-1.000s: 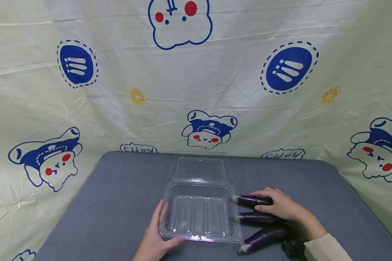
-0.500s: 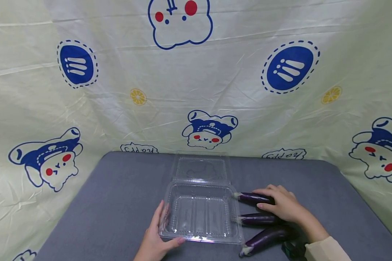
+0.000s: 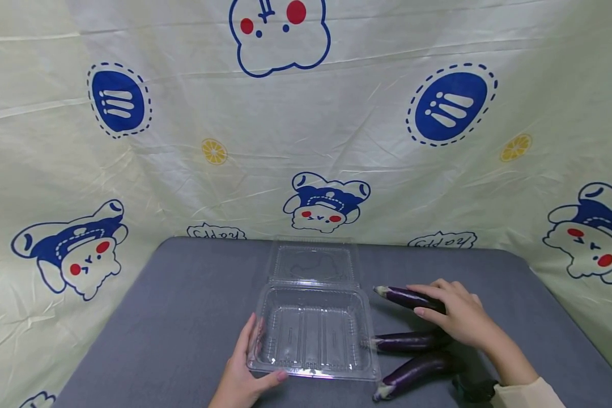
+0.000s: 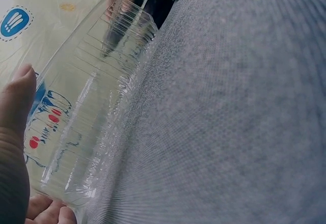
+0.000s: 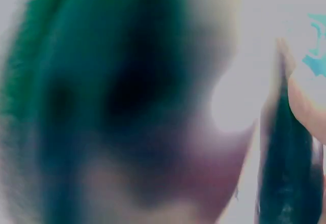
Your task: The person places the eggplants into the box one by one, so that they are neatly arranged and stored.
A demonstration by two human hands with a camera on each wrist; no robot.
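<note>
A clear plastic clamshell container (image 3: 313, 371) lies with its lid folded back on the grey table. My left hand (image 3: 239, 368) grips its near left corner, thumb at the front rim and fingers along the side. In the left wrist view, the thumb (image 4: 18, 99) is at the rim of the tray wall. My right hand (image 3: 461, 311) holds a purple eggplant (image 3: 405, 297) just right of the container, its pale stem end pointing left. Two more eggplants lie nearer: a middle one (image 3: 408, 342) and a front one (image 3: 418, 374). Blurred dark shapes fill most of the right wrist view.
The lid (image 3: 313, 263) reaches the table's back edge, where a patterned cloth (image 3: 183, 187) hangs. A dark object (image 3: 474, 391) sits beside my right sleeve (image 3: 527, 394). Grey table surface (image 3: 183, 328) extends left of the container.
My right hand has moved right and back with the far eggplant, drawing its stem end away from the container's side. My left hand and the container stay put.
</note>
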